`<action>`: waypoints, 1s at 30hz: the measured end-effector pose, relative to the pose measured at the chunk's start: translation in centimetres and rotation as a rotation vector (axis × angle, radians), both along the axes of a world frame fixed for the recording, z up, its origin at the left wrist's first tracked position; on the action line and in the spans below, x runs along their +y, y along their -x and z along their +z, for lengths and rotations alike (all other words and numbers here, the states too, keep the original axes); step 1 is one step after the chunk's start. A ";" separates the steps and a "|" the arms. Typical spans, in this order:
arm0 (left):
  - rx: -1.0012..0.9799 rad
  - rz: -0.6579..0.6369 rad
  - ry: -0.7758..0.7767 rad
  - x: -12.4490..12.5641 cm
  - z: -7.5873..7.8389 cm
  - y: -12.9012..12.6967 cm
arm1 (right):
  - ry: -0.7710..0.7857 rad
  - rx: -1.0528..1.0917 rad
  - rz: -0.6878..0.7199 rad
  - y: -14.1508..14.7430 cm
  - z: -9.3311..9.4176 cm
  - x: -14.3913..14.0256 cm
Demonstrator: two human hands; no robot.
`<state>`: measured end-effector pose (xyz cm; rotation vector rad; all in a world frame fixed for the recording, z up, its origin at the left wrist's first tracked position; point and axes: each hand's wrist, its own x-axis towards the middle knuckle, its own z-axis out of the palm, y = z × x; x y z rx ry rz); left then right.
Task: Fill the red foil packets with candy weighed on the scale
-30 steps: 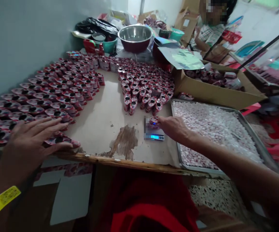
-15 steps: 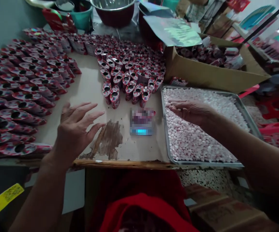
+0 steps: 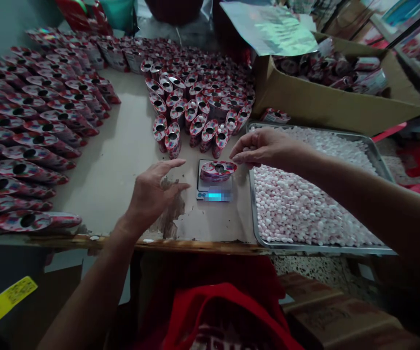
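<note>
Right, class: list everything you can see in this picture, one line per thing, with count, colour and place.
Table: one, pale top with a worn brown patch, centre.
Small containers: many, red patterned with dark openings, in rows left and clustered at the back.
Container on scale: one, red, centre.
Scale: one, small, lit blue display, beside the tray.
Tray: one, metal, right, filled with pale pink-white candies.
Cardboard box: one, brown, behind the tray, holding more containers.
Left hand: open, hovering left of the scale.
Right hand: fingertips pinched together, above the tray's near-left corner.
</note>
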<state>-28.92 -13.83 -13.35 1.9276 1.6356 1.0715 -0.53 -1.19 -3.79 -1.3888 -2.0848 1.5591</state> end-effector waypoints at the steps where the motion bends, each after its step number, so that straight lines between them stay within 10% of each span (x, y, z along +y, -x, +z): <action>1: -0.075 -0.004 0.034 0.3 -0.3 -0.6 | -0.028 -0.023 0.023 0.4 0.2 0.2; 12: -0.255 -0.081 0.123 3.1 -1.5 -3.4 | -0.102 -0.029 0.070 1.8 0.6 0.3; 19: -0.142 -0.179 -0.038 6.0 -2.5 -7.6 | -0.391 -0.377 -0.035 -7.2 1.1 -0.2; 25: 0.188 -0.420 -0.632 9.6 3.9 -12.7 | -0.283 0.111 -0.620 -9.6 -2.3 -5.2; 30: 0.416 -0.686 -0.804 11.0 7.7 -17.8 | -0.226 0.228 -0.639 -7.0 -5.2 -5.1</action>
